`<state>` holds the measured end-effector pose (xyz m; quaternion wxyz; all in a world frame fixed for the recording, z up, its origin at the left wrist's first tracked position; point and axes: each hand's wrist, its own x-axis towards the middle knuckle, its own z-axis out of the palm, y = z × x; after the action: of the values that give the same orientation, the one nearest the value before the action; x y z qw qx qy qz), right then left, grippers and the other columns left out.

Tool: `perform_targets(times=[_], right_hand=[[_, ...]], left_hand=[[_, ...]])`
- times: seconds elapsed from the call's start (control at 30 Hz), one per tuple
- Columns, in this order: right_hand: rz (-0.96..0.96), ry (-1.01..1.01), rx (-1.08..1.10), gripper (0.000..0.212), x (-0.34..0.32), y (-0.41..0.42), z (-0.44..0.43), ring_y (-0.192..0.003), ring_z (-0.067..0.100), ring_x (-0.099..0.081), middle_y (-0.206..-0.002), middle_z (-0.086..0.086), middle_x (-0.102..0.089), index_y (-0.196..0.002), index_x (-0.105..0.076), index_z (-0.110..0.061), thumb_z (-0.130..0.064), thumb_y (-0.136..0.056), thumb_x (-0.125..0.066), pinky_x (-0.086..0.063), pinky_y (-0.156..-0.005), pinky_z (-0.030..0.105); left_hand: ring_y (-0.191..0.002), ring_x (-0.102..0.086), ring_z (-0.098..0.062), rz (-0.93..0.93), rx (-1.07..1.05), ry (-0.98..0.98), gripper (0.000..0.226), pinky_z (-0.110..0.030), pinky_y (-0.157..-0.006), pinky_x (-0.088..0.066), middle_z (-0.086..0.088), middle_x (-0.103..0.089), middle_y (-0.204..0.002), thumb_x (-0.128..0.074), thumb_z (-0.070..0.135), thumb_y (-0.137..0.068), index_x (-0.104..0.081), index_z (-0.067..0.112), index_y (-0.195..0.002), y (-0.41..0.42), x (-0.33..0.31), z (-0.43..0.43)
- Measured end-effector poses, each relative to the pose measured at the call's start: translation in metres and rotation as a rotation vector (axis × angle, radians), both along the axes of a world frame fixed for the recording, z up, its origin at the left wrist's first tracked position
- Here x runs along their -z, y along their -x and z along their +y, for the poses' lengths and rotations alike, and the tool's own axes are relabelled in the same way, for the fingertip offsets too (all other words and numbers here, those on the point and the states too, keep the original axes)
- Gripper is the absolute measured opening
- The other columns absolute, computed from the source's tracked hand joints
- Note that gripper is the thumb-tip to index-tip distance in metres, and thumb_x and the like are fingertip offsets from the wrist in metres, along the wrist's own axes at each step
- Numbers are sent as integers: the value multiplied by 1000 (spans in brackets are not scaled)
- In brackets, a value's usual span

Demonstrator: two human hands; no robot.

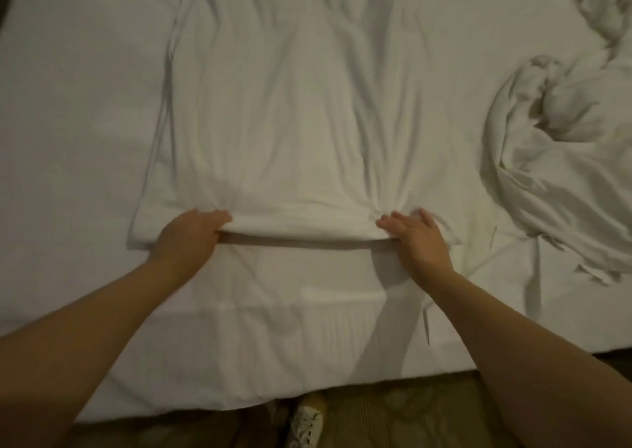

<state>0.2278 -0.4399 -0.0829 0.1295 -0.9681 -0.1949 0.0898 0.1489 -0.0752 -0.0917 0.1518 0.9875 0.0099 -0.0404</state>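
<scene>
A white folded sheet [290, 123] lies flat on the bed, stretching from the far edge toward me, creased along its length. Both hands are at its near edge, which is raised a little off the mattress between them and casts a shadow. My left hand [191, 234] grips that edge left of centre, fingers curled over the top. My right hand [415, 235] grips the edge right of centre, fingers on top and the cloth bunched into gathers just beyond them. My thumbs are hidden under the cloth.
The bed [51, 140] is covered in white. A crumpled heap of white bedding [561, 147] lies at the right. The near bed edge [273, 403] drops to a patterned floor, where a white shoe [306, 420] shows.
</scene>
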Motion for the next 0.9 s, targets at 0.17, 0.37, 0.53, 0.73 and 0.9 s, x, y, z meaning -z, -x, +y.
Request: perform_targets(times=[0.17, 0.37, 0.53, 0.73, 0.9], right_hand=[[88, 40, 58, 29, -49, 10, 4, -101, 30, -60, -111, 9, -66, -122, -59, -21, -24, -97, -45, -37, -76, 29], [258, -137, 16, 22, -117, 66, -29, -74, 21, -59, -77, 4, -65, -94, -67, -14, -33, -92, -56, -37, -64, 30], [559, -195, 29, 41, -204, 66, -44, -57, 13, -42, -57, 1, -44, -60, -53, -6, -38, -83, -67, -29, -55, 26], [813, 41, -157, 55, -264, 45, -25, -71, 13, -54, -77, 3, -61, -90, -70, -4, -56, -85, -52, -39, -66, 21], [555, 108, -148, 49, -281, -44, 4, -66, 12, -51, -69, 0, -59, -68, -65, -16, -64, -76, -57, -40, -65, 25]], left_hand=[[-91, -59, -20, 137, -144, 255, 47, -28, -71, -34, -6, -69, -99, -42, 40, -77, -71, 15, -104, 2, -74, -3], [-78, -56, -20, 416, -25, 271, 18, -15, -62, -36, 6, -61, -71, -63, 27, -88, -62, 26, -69, 41, -133, -6], [-64, -56, 5, 587, 34, 453, 53, -10, -64, -40, 1, -68, -79, -63, 61, -73, -71, 10, -82, 52, -212, -7], [-67, -56, -7, 681, 146, 460, 84, -27, -72, -46, 1, -64, -71, -48, 93, -49, -70, 17, -76, 42, -257, 20], [-60, -55, 3, 603, 163, 380, 67, -13, -64, -42, 16, -62, -64, -44, 94, -49, -66, 32, -66, -26, -279, 33]])
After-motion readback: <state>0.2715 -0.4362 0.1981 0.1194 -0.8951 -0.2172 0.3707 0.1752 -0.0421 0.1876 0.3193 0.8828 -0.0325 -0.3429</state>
